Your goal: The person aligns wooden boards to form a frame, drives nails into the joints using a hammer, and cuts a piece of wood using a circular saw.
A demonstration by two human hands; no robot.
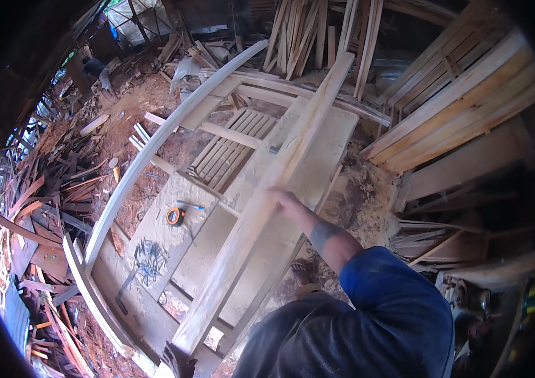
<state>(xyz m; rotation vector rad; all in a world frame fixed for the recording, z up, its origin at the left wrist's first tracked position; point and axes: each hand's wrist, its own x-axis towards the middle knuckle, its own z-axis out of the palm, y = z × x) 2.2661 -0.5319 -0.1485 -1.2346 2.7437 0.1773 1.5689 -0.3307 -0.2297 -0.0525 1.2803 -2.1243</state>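
Observation:
A long pale wooden beam [248,230] runs diagonally across a low wooden worktable, from its near end by my body to the far right. My right hand [282,199] is closed at the beam's right edge, about midway along. Its fingers are partly hidden and slightly blurred. Down at the near end, my left hand [180,361] looks dark and grips the beam's end, its fingers bent over the wood. Left of the beam lie an orange and black tape measure [175,216], a blue pen [190,206], a heap of nails [148,261] and a dark metal square [125,292].
A long curved wooden strip [147,154] bows along the table's left side. Beyond the table is a slatted panel [233,148]; a mallet [115,167] stands to the left. Scrap wood [59,208] covers the left ground. Stacked planks [462,107] lean right. Another person [97,72] bends far left.

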